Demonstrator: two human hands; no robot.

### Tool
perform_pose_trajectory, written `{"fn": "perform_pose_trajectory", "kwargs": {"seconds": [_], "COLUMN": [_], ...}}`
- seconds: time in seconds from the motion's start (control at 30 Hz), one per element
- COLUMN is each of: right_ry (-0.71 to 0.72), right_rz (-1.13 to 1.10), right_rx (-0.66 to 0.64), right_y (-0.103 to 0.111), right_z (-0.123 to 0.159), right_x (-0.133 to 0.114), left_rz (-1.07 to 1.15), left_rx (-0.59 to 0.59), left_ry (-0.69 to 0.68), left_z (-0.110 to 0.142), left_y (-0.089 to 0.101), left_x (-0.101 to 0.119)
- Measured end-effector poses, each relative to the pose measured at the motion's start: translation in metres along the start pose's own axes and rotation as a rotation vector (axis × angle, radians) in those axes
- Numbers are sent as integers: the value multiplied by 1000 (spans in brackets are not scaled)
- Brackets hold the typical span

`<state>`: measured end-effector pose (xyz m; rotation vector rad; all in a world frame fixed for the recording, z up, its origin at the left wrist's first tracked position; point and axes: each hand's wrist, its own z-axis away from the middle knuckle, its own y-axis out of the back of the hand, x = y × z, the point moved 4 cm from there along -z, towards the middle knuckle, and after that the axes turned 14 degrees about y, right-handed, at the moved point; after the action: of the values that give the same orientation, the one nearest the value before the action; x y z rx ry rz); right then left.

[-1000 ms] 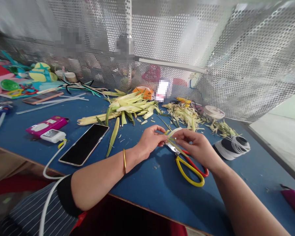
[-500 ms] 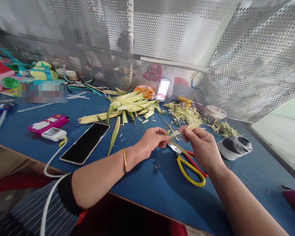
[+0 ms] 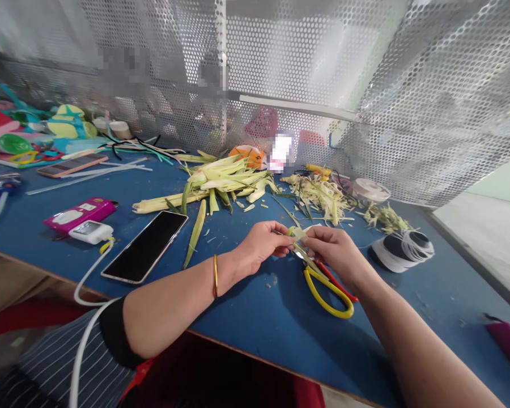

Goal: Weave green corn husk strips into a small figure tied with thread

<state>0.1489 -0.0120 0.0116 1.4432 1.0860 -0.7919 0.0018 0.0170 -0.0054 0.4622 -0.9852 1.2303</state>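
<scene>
Between my hands is a pale green strip of leaf [image 3: 298, 233], which looks like corn husk. My left hand [image 3: 268, 245], with a gold bangle at the wrist, pinches its left end. The fingers of my right hand [image 3: 332, 245] are closed on the strip just to the right. A longer green piece slants down from the fingers across the scissors [image 3: 329, 300], which lie on the blue table with one yellow and one red handle. The blades are partly hidden under my hands and the leaf. Beyond my hands lies a heap of green husk leaves [image 3: 225, 178].
A black phone [image 3: 147, 246] and a magenta device [image 3: 83, 215] with a white cable lie to the left. Shredded husk [image 3: 318, 195] and a spool of white thread [image 3: 402, 252] are on the right. A perforated metal panel [image 3: 289, 56] rises behind the table.
My right hand has moved slightly left and down, closer to my left hand, along the strip. The leaf that stuck up above its fingers now lies lower. My left hand stays nearly still.
</scene>
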Motion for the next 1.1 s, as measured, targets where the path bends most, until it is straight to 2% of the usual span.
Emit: {"fn": "perform_pose_trajectory", "kwargs": {"seconds": [0.2, 0.53, 0.63, 0.73, 0.87, 0.93, 1.03, 1.1], "right_ry": [6, 197, 232, 281, 283, 290, 392, 414], "right_rz": [-9, 386, 320, 220, 290, 334, 395, 363], "right_rx": [-25, -26, 7, -27, -68, -38, 66, 137], "right_y": [-3, 1, 2, 1, -3, -4, -4, -3], "right_z": [0, 0, 0, 0, 1, 2, 3, 3], "right_x": [1, -4, -3, -5, -8, -9, -13, -13], "left_rz": [-20, -128, -132, -195, -359, -420, -438, -457], "left_rx": [25, 58, 32, 32, 24, 3, -27, -57], "left_ry": [-35, -153, -144, -148, -218, -265, -285, -293], "left_z": [-1, 3, 4, 3, 0, -2, -3, -1], "left_y": [-1, -1, -1, -1, -1, -1, -2, -3], "left_x": [0, 4, 4, 4, 0, -2, -4, -3]}}
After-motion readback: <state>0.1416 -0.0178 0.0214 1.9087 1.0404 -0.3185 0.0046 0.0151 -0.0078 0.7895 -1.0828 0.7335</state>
